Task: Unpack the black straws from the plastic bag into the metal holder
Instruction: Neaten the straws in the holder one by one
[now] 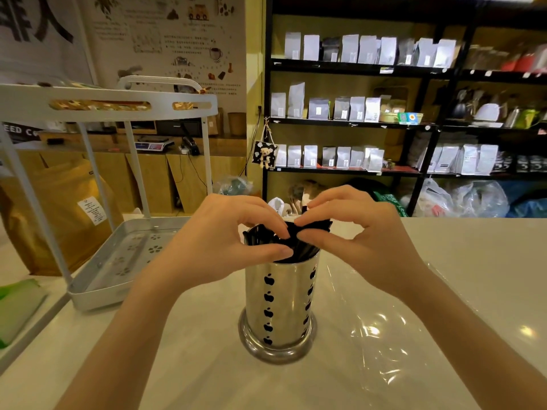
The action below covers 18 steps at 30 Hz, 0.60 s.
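The straws (299, 247) are mostly in the holder (281, 303). Both hands (225, 241) (352, 232) pinch their tops; they still need settling.

White glossy table (473, 261). On it: metal holder (279, 306) standing upright near centre, w/ apple-shaped cutouts; clear plastic bag (381, 335) lying flat just right of it, crinkled. Left edge: white metal cart (118, 273), touching or just beside table, can't tell.
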Motion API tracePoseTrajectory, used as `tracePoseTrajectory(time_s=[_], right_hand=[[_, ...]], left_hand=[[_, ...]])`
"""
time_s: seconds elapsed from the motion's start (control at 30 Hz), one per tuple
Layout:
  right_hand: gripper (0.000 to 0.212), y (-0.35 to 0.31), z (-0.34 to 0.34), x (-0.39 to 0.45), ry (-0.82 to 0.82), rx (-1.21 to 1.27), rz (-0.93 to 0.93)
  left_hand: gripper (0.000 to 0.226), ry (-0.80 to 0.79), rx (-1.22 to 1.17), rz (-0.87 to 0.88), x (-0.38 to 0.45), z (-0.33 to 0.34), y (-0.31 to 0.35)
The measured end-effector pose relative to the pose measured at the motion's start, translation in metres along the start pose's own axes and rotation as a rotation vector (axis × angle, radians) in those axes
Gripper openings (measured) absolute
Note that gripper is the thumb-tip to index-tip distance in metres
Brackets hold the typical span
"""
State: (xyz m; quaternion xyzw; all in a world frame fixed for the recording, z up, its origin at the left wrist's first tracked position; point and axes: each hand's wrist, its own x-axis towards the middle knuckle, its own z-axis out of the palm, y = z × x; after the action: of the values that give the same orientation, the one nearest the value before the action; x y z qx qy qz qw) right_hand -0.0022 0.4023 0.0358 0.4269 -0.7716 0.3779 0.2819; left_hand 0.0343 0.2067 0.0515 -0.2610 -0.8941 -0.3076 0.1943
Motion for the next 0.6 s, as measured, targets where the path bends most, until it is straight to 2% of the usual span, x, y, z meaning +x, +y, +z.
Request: tracePoseTrajectory(time_s=[0.17,0.33,0.4,0.47,0.6], right_hand=[[0.023,-0.009,-0.02,0.029,0.05,0.09,-0.016],[0.022,-0.02,-0.037,0.06,0.223,0.171,-0.068],[0.02,-0.025,-0.04,0.07,0.254,0.201,-0.106],[0.02,-0.03,-0.042,0.079,0.265,0.225,-0.162],[0.024,-0.036,-0.044,0.091,0.335,0.246,-0.313]], left_hand=[[0.035,0.084,-0.107,-0.04,0.002,0.004,0.0],[0.034,0.196,-0.402,-0.038,0.009,0.016,0.006],[0.028,0.225,-0.476,0.012,0.016,0.016,0.013],[0.023,0.279,-0.446,0.072,0.026,0.011,0.019],[0.027,0.412,-0.352,0.144,0.043,-0.005,0.021]])
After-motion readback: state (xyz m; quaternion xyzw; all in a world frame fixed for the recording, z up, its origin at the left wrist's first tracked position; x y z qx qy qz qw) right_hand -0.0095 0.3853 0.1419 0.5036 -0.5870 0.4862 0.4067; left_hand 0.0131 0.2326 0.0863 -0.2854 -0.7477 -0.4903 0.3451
